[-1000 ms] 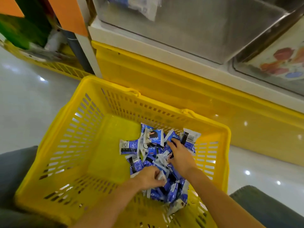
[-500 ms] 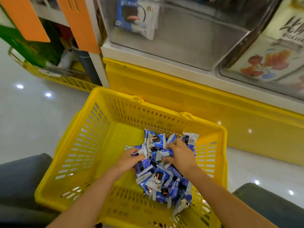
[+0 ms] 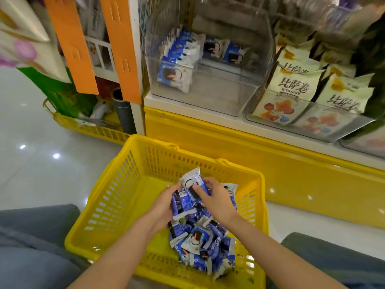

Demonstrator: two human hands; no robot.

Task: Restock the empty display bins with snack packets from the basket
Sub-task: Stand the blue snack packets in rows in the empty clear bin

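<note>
Left hand (image 3: 162, 207), right hand (image 3: 216, 202), packet bundle (image 3: 185, 200) gripped between them, above basket (image 3: 108, 205)

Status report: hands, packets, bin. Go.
Left hand and right hand grip a bunch of blue snack packets over the pile in the yellow basket. Clear display bin holds few packets, mostly bare. Path up looks open.
</note>
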